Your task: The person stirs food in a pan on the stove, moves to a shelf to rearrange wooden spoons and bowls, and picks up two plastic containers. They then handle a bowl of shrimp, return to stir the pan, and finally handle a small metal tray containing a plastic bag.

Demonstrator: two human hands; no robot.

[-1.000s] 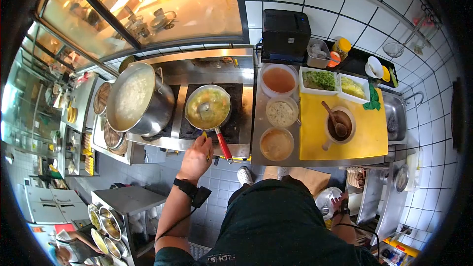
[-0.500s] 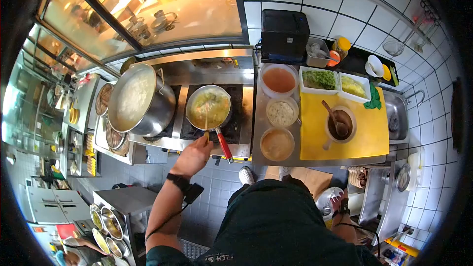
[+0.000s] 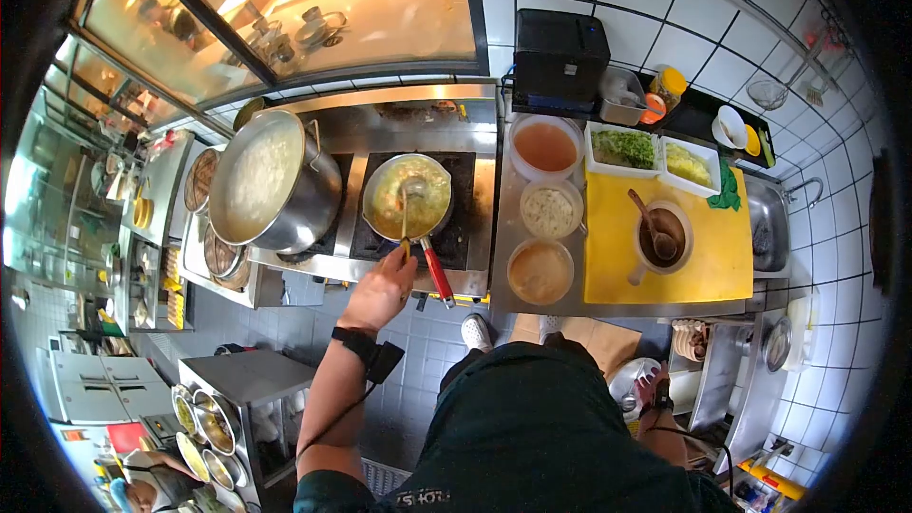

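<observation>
My left hand [image 3: 382,287] is closed round the end of a ladle [image 3: 405,217]. The ladle's bowl dips into yellowish soup with bits in it, inside a saucepan [image 3: 369,220] on the burner. The pan's red handle [image 3: 437,271] points toward me, just right of my hand and apart from it. Left of the pan stands a large steel stockpot [image 3: 318,204] full of pale, cloudy liquid. My right hand [image 3: 652,388] hangs low at my side with fingers apart, holding nothing, beside a round metal vessel [image 3: 627,382] below counter height.
Three round tubs, one of reddish liquid [image 3: 545,145], line the counter beside the stove. A yellow board [image 3: 617,271] carries a pot with a wooden spoon [image 3: 648,218]. White trays of chopped greens [image 3: 622,147] stand behind, with a sink [image 3: 768,228] at right. Another person [image 3: 157,480] is at lower left.
The ladle has shifted in the pan, and its bowl now shows near the soup's surface. My left hand has moved slightly right. The whole view has shifted a little.
</observation>
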